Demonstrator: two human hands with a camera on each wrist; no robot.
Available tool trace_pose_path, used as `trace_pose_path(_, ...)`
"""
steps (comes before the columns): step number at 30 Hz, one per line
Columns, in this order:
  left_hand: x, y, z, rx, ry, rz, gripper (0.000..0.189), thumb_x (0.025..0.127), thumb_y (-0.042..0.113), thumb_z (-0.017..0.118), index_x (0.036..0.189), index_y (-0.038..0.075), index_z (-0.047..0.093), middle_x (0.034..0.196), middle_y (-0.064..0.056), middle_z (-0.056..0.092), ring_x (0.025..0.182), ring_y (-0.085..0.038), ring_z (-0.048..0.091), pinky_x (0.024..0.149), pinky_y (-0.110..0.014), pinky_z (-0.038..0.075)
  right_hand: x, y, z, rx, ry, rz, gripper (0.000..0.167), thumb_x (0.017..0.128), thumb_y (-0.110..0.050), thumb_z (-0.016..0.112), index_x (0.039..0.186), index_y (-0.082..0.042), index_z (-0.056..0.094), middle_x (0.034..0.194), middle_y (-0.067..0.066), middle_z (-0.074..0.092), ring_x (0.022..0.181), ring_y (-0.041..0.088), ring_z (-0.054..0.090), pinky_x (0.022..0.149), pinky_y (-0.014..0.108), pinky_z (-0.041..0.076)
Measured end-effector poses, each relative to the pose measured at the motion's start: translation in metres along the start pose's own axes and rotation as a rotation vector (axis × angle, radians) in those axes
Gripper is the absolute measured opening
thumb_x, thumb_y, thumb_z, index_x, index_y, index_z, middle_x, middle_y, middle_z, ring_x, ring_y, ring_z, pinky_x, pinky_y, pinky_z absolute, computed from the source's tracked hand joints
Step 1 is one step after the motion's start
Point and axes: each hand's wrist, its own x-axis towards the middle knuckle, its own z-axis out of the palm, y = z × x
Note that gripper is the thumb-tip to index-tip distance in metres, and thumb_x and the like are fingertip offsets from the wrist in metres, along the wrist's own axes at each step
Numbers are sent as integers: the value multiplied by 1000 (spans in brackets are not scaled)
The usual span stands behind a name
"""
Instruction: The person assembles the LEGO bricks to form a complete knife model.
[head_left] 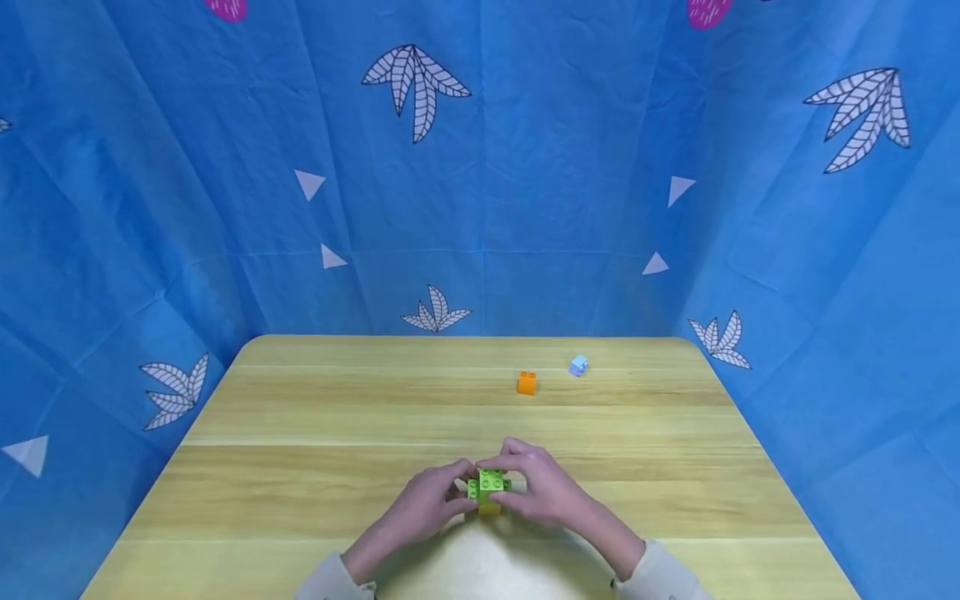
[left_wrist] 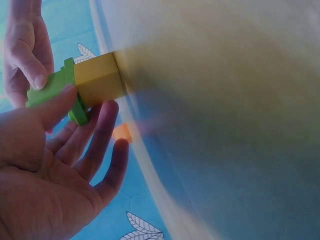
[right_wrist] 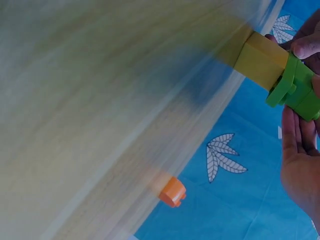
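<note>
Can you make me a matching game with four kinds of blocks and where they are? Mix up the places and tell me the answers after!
Blocks
1. Green blocks
2. Light blue block
3. Yellow block
4. Orange block

Places
A. Loose, nearer the far edge of the table
B. Loose, farther from that edge
C. Held by the left hand and right hand
D. Directly under the held ones

Right pairs: 1-C, 2-A, 3-D, 4-B

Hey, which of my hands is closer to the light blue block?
Your right hand. The light blue block sits beyond it, slightly rightward. Your left hand is farther away, at the left side of the green-and-yellow stack.
</note>
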Motion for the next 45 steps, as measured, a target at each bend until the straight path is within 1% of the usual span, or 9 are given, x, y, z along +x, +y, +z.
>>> trace_pose_path(8,-1,0,1,-10,0,7,32,94,22,76,123,14,65,116,-6,75,84,-5,70,73,-20,56,1,4,-6,29,-41,-20,47,86,-20,85,131,-17,72,98,-13,58,91,14,62,84,33,58)
trace_pose_path(11,-1,0,1,-4,1,9,33,93,21,76,123,14,65,115,-6,75,84,-4,69,73,-20,56,2,9,-15,72,-44,-38,52,87,-25,84,134,-12,69,107,-5,65,98,19,67,91,40,59)
trace_pose_path(14,-2,-1,1,8,4,6,33,93,21,77,124,15,65,115,-6,75,85,-4,69,76,-22,56,6,19,-27,105,12,-15,52,89,-26,82,136,-8,67,114,7,69,104,30,68,94,50,58)
trace_pose_path(18,-2,-1,1,16,7,-7,34,93,22,77,124,16,65,118,-6,74,86,-3,68,78,-23,55,15,41,-46,97,135,57,44,93,-19,79,134,-8,67,115,14,69,105,34,69,96,52,57)
trace_pose_path(22,-2,0,0,14,7,-15,35,93,23,76,125,15,65,118,-6,74,86,-2,67,77,-22,54,28,75,-64,88,268,133,39,94,-11,76,131,-3,68,116,20,68,106,34,70,98,49,57)
trace_pose_path(28,-3,0,0,12,9,-25,35,93,24,77,126,16,65,119,-6,73,86,-2,66,77,-22,54,49,129,-85,135,443,333,48,96,-5,72,141,4,58,127,28,59,120,42,60,106,52,52)
trace_pose_path(31,-3,0,0,7,8,-32,36,93,24,77,126,16,65,118,-5,73,86,-3,66,77,-23,55,54,148,-91,121,459,439,54,98,-9,70,147,5,51,137,29,52,129,44,54,110,52,49)
trace_pose_path(37,-2,-1,1,4,5,-26,37,93,25,77,126,16,65,118,-4,74,86,-3,67,78,-22,55,58,165,-95,105,411,602,62,101,-20,67,154,2,42,151,32,43,139,47,46,115,57,41)
trace_pose_path(45,-1,0,0,-7,4,-20,36,93,25,77,126,16,65,117,-3,74,86,-2,67,77,-21,55,65,174,-92,13,392,631,54,101,-19,65,146,6,49,140,33,55,130,47,53,110,57,45)
